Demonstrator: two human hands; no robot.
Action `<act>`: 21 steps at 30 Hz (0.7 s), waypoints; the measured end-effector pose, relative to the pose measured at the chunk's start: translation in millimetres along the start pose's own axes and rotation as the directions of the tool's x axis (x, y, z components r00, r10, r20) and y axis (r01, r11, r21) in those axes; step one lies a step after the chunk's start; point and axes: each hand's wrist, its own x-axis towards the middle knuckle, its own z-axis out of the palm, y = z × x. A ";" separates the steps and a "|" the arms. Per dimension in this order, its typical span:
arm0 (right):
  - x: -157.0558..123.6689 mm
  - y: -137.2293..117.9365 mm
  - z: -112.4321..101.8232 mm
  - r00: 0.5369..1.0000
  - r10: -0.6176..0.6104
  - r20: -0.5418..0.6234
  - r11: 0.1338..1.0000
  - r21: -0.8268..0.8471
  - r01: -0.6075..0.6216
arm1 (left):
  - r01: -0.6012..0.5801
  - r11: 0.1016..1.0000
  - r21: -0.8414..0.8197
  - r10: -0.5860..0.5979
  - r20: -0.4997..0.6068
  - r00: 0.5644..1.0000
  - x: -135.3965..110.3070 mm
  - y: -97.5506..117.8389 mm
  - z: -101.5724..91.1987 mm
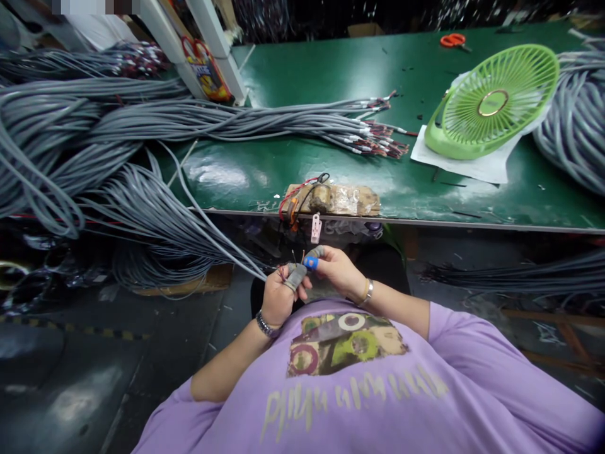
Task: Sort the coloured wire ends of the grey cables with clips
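Just in front of the purple shirt (368, 416), a grey cable (253, 265) appears to be held near its end by the closed fingers of the left hand (278, 300). The right hand (338, 272) is pinched beside the thin wires (303, 255); whether one is gripped cannot be told. The wire ends seem to be being prepared; steady fingertip work is called for. Beyond, a cable bundle (265, 121) is laid on the green table (274, 170).

Green bench (302, 72) with grey cables (265, 120), orange-handled scissors (452, 41), wooden block (354, 200) at front edge and fan (493, 103) on white paper (491, 165).
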 end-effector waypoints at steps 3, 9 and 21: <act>-0.3 -1.2 -0.7 1.000 -0.010 0.003 1.000 -0.017 0.010 | -0.008 1.000 -0.017 0.008 -0.021 1.000 0.6 -2.2 0.4; 0.5 -5.3 -0.2 0.998 0.036 0.046 0.998 -0.045 -0.034 | -0.029 0.999 0.018 0.029 -0.001 1.000 0.4 -2.8 1.4; 0.6 0.7 6.3 0.997 0.058 -0.048 0.996 0.070 -0.054 | -0.011 0.998 0.069 0.010 0.024 1.000 1.0 2.0 3.7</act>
